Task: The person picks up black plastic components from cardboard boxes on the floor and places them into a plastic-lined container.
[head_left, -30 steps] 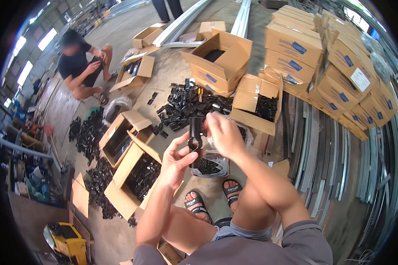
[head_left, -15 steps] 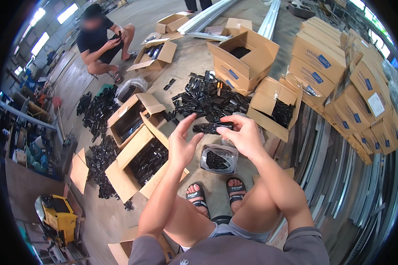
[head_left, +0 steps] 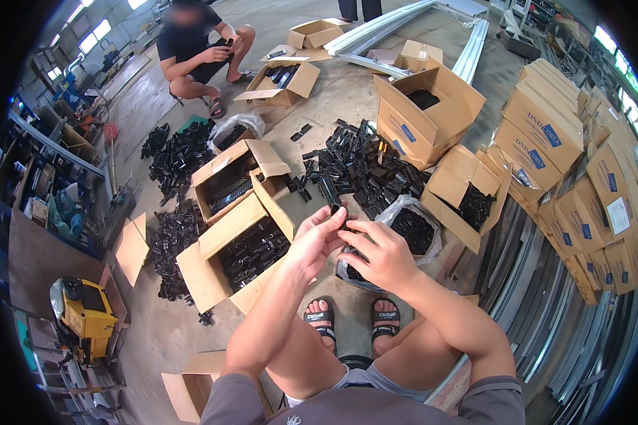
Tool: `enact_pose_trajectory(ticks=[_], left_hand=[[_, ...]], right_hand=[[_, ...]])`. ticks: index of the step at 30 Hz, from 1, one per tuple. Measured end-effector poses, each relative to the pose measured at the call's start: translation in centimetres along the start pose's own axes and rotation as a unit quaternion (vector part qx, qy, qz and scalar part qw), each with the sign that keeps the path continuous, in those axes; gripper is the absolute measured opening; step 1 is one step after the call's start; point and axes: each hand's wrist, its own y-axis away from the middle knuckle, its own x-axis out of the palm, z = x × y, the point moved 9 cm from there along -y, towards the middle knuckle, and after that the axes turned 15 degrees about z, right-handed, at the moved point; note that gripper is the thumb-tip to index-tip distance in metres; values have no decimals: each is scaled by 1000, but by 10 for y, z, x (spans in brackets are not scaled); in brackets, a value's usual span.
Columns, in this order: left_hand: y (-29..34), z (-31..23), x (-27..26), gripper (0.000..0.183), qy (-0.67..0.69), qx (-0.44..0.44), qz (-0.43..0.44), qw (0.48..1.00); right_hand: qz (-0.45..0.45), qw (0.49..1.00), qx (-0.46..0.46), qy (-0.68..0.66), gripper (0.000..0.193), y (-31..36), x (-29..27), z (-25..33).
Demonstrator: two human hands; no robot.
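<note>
Both hands meet above the sandalled feet, and between them sits one small black plastic part (head_left: 338, 212). The left hand (head_left: 317, 241) pinches it with fingers narrowed, the part rising just past those fingertips toward the heap on the floor; its long axis runs roughly up and away from the person. The right hand (head_left: 379, 255) lies just beside it, fingers curled loosely toward the same spot, touching or nearly touching the part's lower end (the exact contact is hidden by the knuckles). The left hand is the nearer and the one that actually bears it.

Directly beyond the right hand lies one clear plastic bag (head_left: 411, 230) of black parts, open at the top. Past it spreads one loose pile of black parts (head_left: 361, 166). To the left stand two open cardboard boxes (head_left: 237, 248) filled with the same pieces. Another person (head_left: 198, 42) crouches far off with a box.
</note>
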Motion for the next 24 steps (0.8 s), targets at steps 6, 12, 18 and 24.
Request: enact_pose_trajectory(ticks=[6,12,18,24], left_hand=[[8,-20,26,45,-247,29,68,966],[7,-5,27,45,-428,-10,69,901],[7,-5,31,47,-458,12,62,887],[6,-5,33,47,-473,-4,29,880]], right_hand=[[-43,906,191,-376,55,3,8,-73],[62,827,202,-522,46,8,32,-92],[51,810,251,-528,43,22,31,-100],[18,809,298,-506,42,26,25,-97]])
